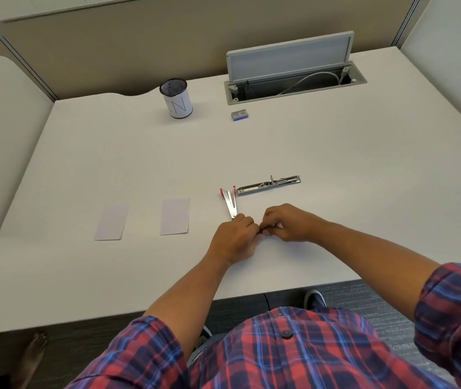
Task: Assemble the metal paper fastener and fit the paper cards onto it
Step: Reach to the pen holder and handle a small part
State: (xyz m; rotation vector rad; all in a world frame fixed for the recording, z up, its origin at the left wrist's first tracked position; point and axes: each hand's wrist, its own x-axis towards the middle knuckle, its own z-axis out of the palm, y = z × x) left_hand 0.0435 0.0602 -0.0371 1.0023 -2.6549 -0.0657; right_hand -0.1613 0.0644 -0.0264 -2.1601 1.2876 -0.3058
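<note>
Both hands are meeting low on the white table (336, 164), fingers curled and fingertips touching each other. The left hand (234, 237) is lying knuckles up, its fingers bent over the near end of the red-tipped metal prongs (229, 203), which are fanning away from it toward the far side. The right hand (286, 223) is curling in from the other side, pinching at something tiny between the two hands; I cannot tell what it is, the fingers are hiding it. Just beyond the prongs, the long metal fastener bar (268, 185) is lying flat and untouched. Two paper cards (175, 216) are lying side by side to the left, well apart from the hands, the other card (111, 222) farther out. At the back, a mesh pen cup (176, 98) is wearing a white wrap with a hand-drawn "N" showing. Near it, a small staple box (240, 115) is sitting; its print is too small to read.
</note>
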